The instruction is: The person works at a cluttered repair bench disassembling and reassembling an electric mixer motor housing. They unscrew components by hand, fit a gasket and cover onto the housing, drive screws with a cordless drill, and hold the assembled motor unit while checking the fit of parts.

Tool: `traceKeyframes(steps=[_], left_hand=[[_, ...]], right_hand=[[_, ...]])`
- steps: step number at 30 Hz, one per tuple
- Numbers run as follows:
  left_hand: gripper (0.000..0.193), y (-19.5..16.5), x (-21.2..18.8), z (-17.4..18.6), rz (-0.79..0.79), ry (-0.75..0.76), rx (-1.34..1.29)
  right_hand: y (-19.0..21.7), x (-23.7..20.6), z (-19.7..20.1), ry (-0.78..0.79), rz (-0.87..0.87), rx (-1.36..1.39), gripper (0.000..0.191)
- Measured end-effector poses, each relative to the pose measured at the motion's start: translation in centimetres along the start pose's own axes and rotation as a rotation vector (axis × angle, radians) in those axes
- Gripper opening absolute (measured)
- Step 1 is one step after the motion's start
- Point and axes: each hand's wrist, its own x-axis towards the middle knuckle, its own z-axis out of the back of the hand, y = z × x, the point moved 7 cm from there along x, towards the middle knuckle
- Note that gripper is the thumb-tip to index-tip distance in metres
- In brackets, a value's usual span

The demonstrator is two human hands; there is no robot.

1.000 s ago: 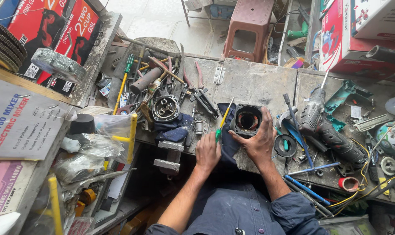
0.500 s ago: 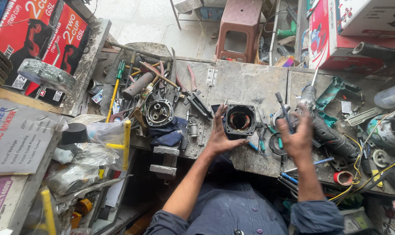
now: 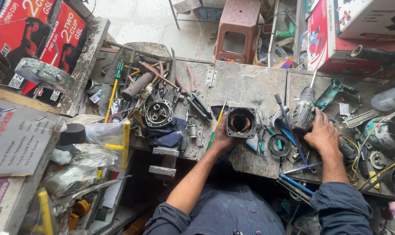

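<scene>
A black motor housing [image 3: 241,122] with copper windings inside stands on the worn metal workbench [image 3: 243,85]. My left hand [image 3: 223,137] grips its near left side. A green-handled screwdriver [image 3: 215,131] lies just left of that hand. My right hand [image 3: 323,133] rests on a grey power drill [image 3: 302,114] lying to the right of the housing, fingers curled over its body. A black ring [image 3: 279,145] and blue-handled tools [image 3: 299,169] lie between my two hands.
A round metal gear case [image 3: 158,113] sits on a dark blue cloth [image 3: 167,134] at left, beside pliers, screwdrivers and a pipe. A brown plastic stool [image 3: 237,31] stands beyond the bench. Red cartons [image 3: 332,37] at right, wires and parts [image 3: 382,148] at far right.
My right hand moved right, from beside the housing to the drill. My left hand moved from the bench front to the housing's left side and holds it.
</scene>
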Motion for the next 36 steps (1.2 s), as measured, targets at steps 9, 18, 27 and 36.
traceKeyframes(steps=[9,18,27,36], left_hand=[[0.074,-0.5,-0.4,0.9,-0.045,-0.071,0.123],[0.08,0.3,-1.5,1.0,-0.038,-0.113,0.129],[0.073,0.9,-0.7,1.0,-0.018,-0.106,0.08],[0.08,1.3,-0.8,1.5,0.007,-0.118,0.084]], right_hand=[[1.2,-0.3,0.8,0.022,0.039,-0.033,0.105],[-0.2,-1.9,4.2,-0.062,0.061,0.22,0.095],[4.5,-5.0,13.6,0.296,0.549,-0.05,0.079],[8.9,-5.9,15.8,0.724,0.462,-0.231,0.087]])
